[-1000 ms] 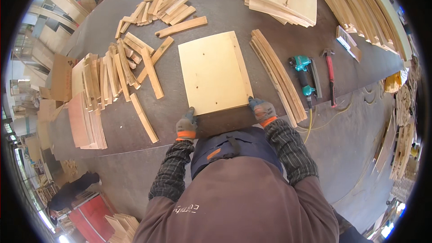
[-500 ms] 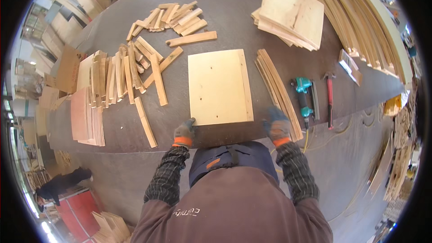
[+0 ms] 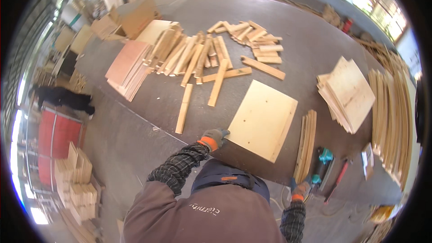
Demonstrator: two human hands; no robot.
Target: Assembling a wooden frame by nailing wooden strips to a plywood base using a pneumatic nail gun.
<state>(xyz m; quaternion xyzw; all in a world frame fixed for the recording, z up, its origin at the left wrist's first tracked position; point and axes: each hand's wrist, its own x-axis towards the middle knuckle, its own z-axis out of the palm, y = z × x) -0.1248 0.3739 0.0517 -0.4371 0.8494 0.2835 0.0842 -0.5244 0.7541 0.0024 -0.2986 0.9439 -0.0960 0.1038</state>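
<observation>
A pale, square plywood board [image 3: 263,119] lies flat on the dark table in front of me, with a narrow strip along its right edge. My left hand [image 3: 215,138], in a grey glove with an orange cuff, pinches the board's near left corner. To the right lies a small bundle of long wooden strips [image 3: 306,141]. Around their near end my gloved right hand [image 3: 300,188] is closed, its fingertips partly hidden. Just right of that hand are a teal nail gun [image 3: 325,155] and a hammer with a red handle [image 3: 338,177].
Short wooden sticks [image 3: 189,58] lie in a loose heap at the left, beside stacked reddish panels [image 3: 128,67]. More short pieces [image 3: 258,40] lie further back. At the right are stacked plywood squares [image 3: 348,92] and long strips [image 3: 391,117]. A person [image 3: 63,99] is at the far left.
The head view has swung, so the table appears rotated. My right hand has moved from beside the strips to their near end. My left hand stays at the board's corner.
</observation>
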